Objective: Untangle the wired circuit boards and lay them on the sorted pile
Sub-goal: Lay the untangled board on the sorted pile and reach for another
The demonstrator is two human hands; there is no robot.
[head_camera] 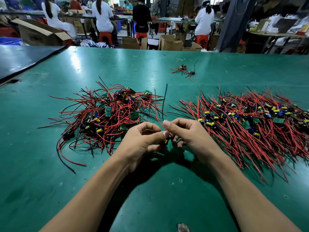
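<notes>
1 wired board (165, 141) pinched by left hand (142, 143), right hand (189, 136) fingers (167, 124), 1 tangled pile (110, 114), 1 sorted pile (250, 124)

Tangled red-wired boards (110, 113) left, sorted pile (250, 121) right, one board (165, 141) apparently midway.

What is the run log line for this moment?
left hand, right hand: hold wired board | tangled pile: left | sorted pile: right
</notes>
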